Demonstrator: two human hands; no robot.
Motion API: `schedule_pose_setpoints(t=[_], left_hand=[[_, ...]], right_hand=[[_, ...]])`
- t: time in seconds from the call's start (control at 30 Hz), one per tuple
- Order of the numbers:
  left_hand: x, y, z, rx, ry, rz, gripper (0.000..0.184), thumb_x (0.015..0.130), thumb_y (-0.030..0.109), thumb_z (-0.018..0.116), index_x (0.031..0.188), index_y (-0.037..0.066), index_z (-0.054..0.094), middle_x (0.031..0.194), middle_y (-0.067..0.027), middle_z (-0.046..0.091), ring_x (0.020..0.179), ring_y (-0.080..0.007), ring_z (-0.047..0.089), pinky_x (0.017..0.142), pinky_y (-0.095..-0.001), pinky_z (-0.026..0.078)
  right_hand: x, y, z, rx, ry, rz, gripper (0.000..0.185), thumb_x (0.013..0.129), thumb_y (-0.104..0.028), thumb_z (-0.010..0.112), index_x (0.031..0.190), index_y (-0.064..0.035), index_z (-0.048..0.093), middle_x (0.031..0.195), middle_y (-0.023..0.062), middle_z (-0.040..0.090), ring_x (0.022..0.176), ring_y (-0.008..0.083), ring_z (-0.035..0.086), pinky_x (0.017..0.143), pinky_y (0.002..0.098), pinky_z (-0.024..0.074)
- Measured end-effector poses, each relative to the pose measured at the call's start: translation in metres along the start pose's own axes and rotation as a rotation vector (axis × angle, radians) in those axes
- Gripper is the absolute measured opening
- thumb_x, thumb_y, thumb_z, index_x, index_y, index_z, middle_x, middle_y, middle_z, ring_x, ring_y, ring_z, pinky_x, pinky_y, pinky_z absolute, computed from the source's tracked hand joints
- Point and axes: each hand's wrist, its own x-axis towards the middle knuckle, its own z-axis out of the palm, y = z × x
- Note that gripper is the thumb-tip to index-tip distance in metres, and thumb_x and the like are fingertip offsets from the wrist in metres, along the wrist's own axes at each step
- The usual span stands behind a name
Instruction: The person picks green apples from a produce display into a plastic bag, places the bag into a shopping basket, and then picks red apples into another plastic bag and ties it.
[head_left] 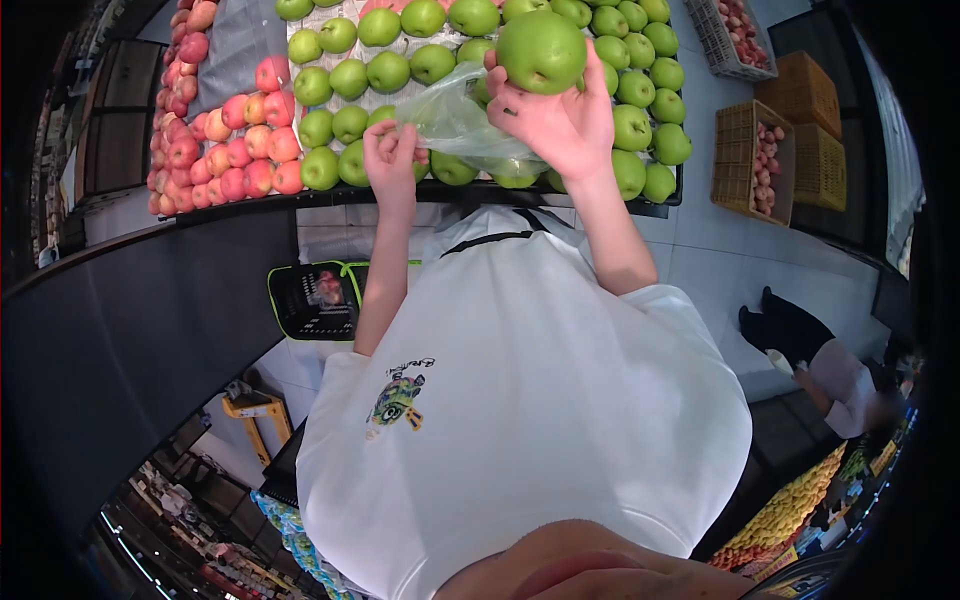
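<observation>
My right hand is raised over the display with its fingers curled round a large green apple. Lower and to the left, my left hand pinches the edge of a thin clear plastic bag. The bag stretches across between my hands and passes beside the right palm; whether the right hand also grips it, I cannot tell. Beneath both hands are rows of green apples, partly seen through the film. Red apples are stacked on the left of the same stand.
A black shopping basket with a green handle sits on the floor at left, some fruit inside. Crates holding red fruit stand at right. Another person is in the aisle at lower right. The stand's dark front edge lies under my forearms.
</observation>
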Motion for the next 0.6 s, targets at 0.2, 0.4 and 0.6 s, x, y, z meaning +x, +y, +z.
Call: schedule_pose_setpoints(t=[0.2,0.4,0.6], left_hand=[[-0.005,0.005,0.015,-0.025,-0.267,-0.007,0.038,0.100,0.009,0.059,0.130,0.000,0.039,0.096,-0.0092,0.064,0.079,-0.0125,0.061,0.068,-0.0262,0.051],[-0.008,0.013,0.040,0.004,-0.261,0.051,0.042,0.097,0.008,0.062,0.132,0.000,0.040,0.103,-0.0092,0.065,0.093,-0.0127,0.064,0.074,-0.0285,0.055],[0.006,0.041,0.030,-0.124,-0.328,-0.228,0.036,0.096,0.005,0.059,0.131,-0.001,0.049,0.119,-0.0111,0.060,0.105,-0.0187,0.062,0.087,-0.0338,0.054]], right_hand=[[-0.022,-0.049,0.001,-0.248,0.026,-0.178,0.076,0.096,-0.057,0.053,0.147,-0.0030,0.037,0.144,0.0253,0.041,0.129,0.0412,0.047,0.107,0.0618,0.0399],[-0.022,-0.041,-0.004,-1.008,0.093,-0.273,0.064,0.094,-0.037,0.065,0.143,-0.0007,0.043,0.134,0.0183,0.053,0.119,0.0319,0.059,0.101,0.0525,0.0501],[-0.001,-0.005,-0.019,-1.609,0.524,-0.446,0.058,0.083,-0.024,0.081,0.132,-0.0049,0.056,0.113,0.0097,0.063,0.102,0.0135,0.063,0.084,0.0278,0.0542]])
